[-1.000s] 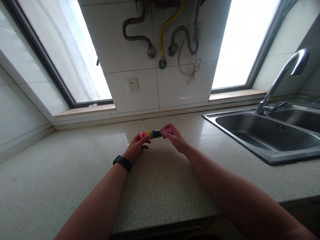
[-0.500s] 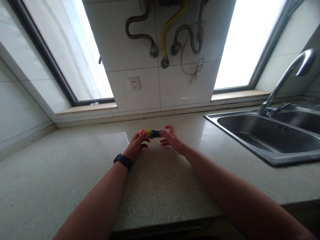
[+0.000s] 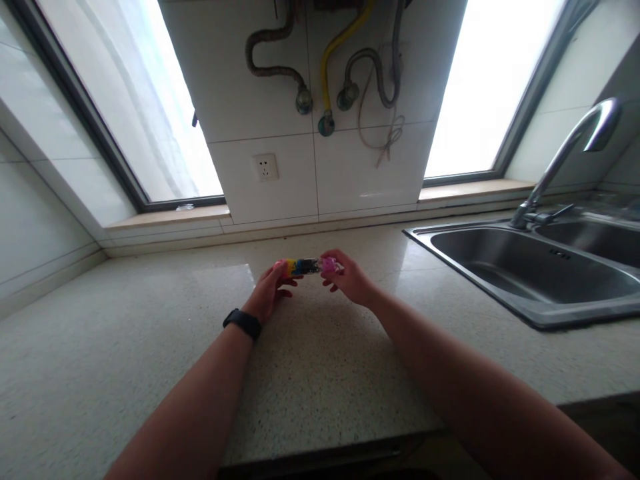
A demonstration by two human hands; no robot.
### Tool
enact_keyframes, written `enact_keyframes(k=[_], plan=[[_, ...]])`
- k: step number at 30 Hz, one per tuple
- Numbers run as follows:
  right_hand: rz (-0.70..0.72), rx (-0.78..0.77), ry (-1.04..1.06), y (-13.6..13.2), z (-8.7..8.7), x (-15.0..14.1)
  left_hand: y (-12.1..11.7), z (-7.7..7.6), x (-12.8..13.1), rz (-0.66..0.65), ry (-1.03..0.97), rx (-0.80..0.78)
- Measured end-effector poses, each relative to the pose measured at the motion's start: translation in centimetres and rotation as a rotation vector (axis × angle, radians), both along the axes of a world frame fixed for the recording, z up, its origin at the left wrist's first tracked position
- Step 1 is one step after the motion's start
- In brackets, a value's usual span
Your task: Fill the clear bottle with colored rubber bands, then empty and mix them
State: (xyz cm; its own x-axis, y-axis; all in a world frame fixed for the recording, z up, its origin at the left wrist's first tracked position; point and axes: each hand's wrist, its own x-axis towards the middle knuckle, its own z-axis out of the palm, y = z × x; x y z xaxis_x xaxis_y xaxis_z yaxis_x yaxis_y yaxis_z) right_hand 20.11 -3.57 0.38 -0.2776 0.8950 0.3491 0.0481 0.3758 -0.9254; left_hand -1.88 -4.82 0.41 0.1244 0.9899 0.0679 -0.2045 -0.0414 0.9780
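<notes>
A small see-through tube-like pack [image 3: 306, 267] with pink, yellow, blue, black and purple contents lies level between my two hands, just above the countertop. What the contents are is too small to tell. My left hand [image 3: 273, 285], with a dark band on its wrist, grips the pink end, thumb on top and other fingers beneath. At the purple end, my right hand [image 3: 345, 272] is closed around the tip, its thumb at the near side and fingers curled over the far side.
The speckled countertop [image 3: 150, 333] spreads around my arms. To the right is a steel sink [image 3: 543, 313] with a curved tap [image 3: 565, 157]. Behind stand a tiled wall with a socket [image 3: 265, 167], a yellow hose [image 3: 327, 67] and metal hoses. Windows flank the wall.
My right fingers have shifted on the purple end, leaving more of it showing. The left hand keeps its grip. The whole view has moved slightly.
</notes>
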Motion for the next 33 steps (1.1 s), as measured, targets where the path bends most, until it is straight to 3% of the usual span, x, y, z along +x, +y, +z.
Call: enact_keyframes(k=[3,5,9,14,18,22,25,29,33], plan=[[-0.028,0.066,0.028,0.4,-0.3,0.2,0.2,-0.1,-0.2,0.021,-0.042,-0.004],[-0.12,0.136,-0.032,0.9,-0.4,0.7,0.2,-0.1,-0.4,0.05,-0.074,-0.003],[-0.371,0.278,-0.383,1.5,-0.6,2.3,0.3,0.0,-0.6,0.123,-0.073,0.022],[-0.453,0.213,-0.837,1.6,-0.6,4.1,0.3,-0.2,-0.5,0.2,-0.012,0.077],[-0.42,0.133,-1.026,1.8,-0.8,4.6,0.4,-0.4,-0.5,0.203,0.014,0.099],[-0.492,0.14,-1.04,1.7,-0.7,4.1,0.5,-0.4,-0.5,0.225,0.021,0.081],[-0.558,0.256,-0.947,1.0,-0.3,2.9,0.4,-0.3,-0.3,0.221,0.077,0.105],[-0.422,0.498,-0.82,-0.2,-0.1,0.6,0.0,-0.2,0.5,0.178,0.179,0.178],[-0.303,0.554,-0.798,-0.7,-0.3,-1.3,-0.3,-0.1,1.2,0.105,0.187,0.213]])
